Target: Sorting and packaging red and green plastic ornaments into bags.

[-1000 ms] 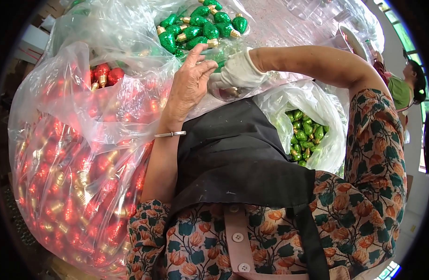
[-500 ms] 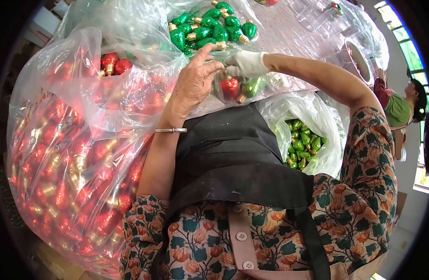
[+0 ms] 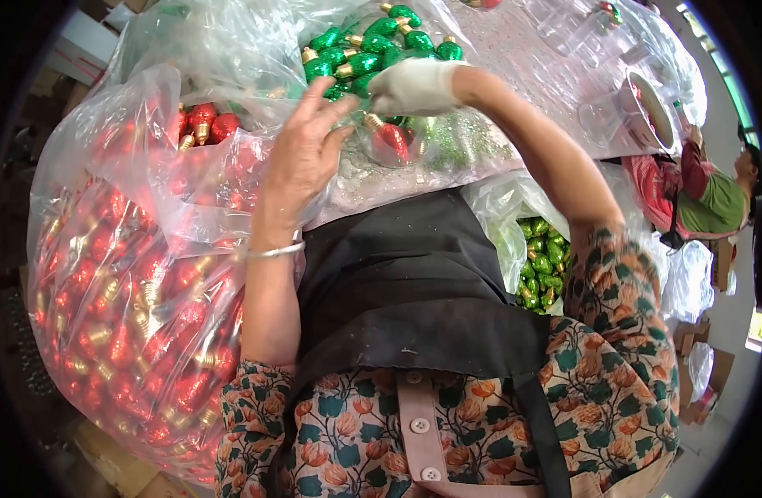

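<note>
My left hand [image 3: 302, 158] is bare, fingers spread, resting against a clear plastic container [image 3: 397, 141] that holds a red bulb-shaped ornament [image 3: 389, 137] and something green. My right hand [image 3: 414, 85] wears a white glove and presses on top of that container, fingers curled. Behind the hands lies a pile of green bulb ornaments [image 3: 372, 46] on the table. What exactly the gloved fingers grip is hidden.
A large clear bag of red bulb ornaments [image 3: 140, 290] fills the left. A smaller bag of green ornaments [image 3: 542, 261] sits at my right hip. Clear plastic containers [image 3: 638, 108] lie on the table at the right. Another person [image 3: 713, 195] sits beyond them.
The view has shifted; both hands have stayed at the clear container with the red ornament. My left fingers have spread wider, and the gloved right hand now sits over the top.
</note>
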`<state>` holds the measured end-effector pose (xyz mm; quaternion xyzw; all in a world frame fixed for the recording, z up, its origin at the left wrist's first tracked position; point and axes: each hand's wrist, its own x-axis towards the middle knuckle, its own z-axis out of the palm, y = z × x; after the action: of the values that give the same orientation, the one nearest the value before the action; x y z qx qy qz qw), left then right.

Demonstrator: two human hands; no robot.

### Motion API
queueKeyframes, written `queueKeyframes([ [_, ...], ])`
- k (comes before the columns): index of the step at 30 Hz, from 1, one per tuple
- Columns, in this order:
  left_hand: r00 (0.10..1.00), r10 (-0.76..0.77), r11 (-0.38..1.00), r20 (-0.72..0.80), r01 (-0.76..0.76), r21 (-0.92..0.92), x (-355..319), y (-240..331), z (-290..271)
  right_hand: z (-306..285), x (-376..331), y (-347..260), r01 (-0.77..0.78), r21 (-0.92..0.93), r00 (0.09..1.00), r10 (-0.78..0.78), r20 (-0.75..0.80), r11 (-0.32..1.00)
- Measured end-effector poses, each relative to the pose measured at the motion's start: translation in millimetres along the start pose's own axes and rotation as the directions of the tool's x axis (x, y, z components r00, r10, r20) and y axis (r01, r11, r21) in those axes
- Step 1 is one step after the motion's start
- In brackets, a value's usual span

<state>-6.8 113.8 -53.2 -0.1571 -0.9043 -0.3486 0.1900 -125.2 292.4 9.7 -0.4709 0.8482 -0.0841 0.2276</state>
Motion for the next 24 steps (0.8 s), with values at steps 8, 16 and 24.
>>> queueKeyframes([
  [8, 0.880, -0.237, 0.820, -0.411, 0.408, 0.402, 2, -38, -149, 138, -203, 81, -0.144, 0.816, 0.911, 0.397, -0.112, 0.560],
  [16, 0.949, -0.311, 0.589, -0.057, 0.239, 0.772, -26, -164, -137, 434, -278, 210, -0.948, 0.061, 0.318, 0.939, 0.132, 0.312],
  [24, 0.647, -0.759, 0.248, -0.072, 0.390, 0.887, -37, -205, -161, 419, -254, 185, -0.962, 0.076, 0.271, 0.942, 0.200, 0.261],
])
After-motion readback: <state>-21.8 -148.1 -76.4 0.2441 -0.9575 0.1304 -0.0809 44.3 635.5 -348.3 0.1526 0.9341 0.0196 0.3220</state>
